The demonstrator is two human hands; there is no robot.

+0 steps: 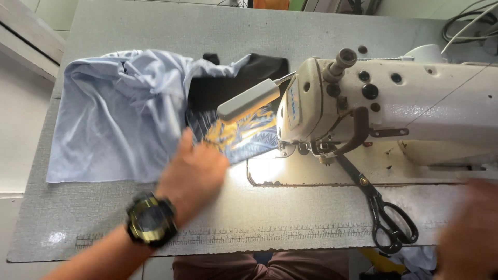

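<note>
The left hand (194, 168) lies flat, fingers spread, on the patterned blue fabric (244, 136) beside the sewing machine (384, 109) on the table (290, 207); the blurred right hand's (469, 228) grip possibly holds nothing, I cannot tell.

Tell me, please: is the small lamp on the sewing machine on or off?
On. The lamp throws a bright patch on the patterned cloth and the machine bed under it.

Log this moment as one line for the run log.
left hand: on patterned fabric | right hand: blurred, near scissors | sewing machine: lamp on | light blue cloth: spread left
</note>
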